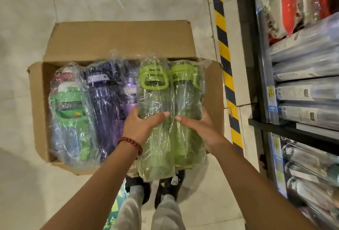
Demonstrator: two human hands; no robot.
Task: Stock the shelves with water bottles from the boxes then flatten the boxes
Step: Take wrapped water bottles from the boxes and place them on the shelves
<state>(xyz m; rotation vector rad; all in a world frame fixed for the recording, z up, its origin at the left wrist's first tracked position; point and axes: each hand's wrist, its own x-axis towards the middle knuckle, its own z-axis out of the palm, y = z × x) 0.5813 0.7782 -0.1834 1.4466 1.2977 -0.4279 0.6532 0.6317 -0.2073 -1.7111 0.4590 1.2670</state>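
An open cardboard box (36, 101) lies on the floor, holding water bottles wrapped in clear plastic. Two green bottles are lifted above its right side. My left hand (141, 125) grips the left green bottle (154, 94) around its middle. My right hand (200, 129) grips the right green bottle (187, 90) the same way. Inside the box lie purple bottles (106, 105) in the middle and a green-lidded bottle (69, 108) at the left.
Shelves (300, 90) run along the right, stocked with wrapped bottles and packaged goods. A yellow-and-black hazard stripe (223, 50) marks the floor beside them. My feet (156, 189) stand just behind the box. Pale floor tiles surround the box at left and beyond.
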